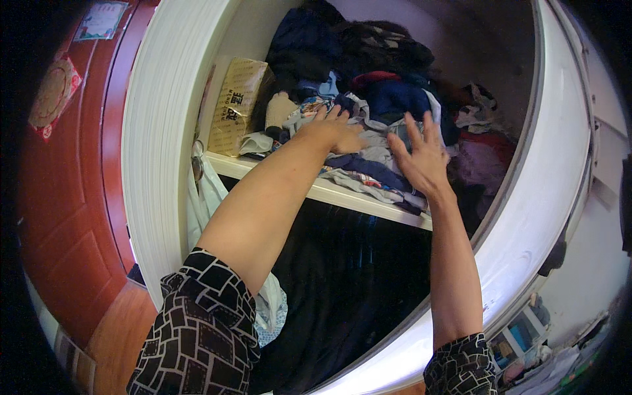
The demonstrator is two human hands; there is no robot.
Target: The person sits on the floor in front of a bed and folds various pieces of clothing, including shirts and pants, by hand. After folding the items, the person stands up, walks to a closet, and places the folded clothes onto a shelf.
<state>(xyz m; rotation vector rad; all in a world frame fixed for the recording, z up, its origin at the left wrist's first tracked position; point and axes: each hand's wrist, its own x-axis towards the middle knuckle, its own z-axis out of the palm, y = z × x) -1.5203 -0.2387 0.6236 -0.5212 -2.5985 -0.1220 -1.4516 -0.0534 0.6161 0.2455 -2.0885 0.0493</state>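
Both my arms reach into a wardrobe toward a heap of folded and crumpled clothes [375, 148] on a white shelf [355, 199]. My left hand [334, 130] lies on the pile, fingers stretched out and partly sunk among grey and patterned cloth; its thumb is slightly blurred. To its right, my right hand [422, 155] is spread over grey and white garments, palm down, holding nothing. Dark blue and striped pieces stick out along the shelf's front edge, below the hands. Behind them sits a navy garment [395, 99] beside a bit of red cloth.
A gold box [237, 108] stands at the shelf's left end. Dark clothes [329, 39] are piled at the back, and a reddish garment [487, 158] lies to the right. Below the shelf hang black clothes [336, 283]. The wardrobe's sliding door [526, 243] borders the opening; a red door [72, 217] is far left.
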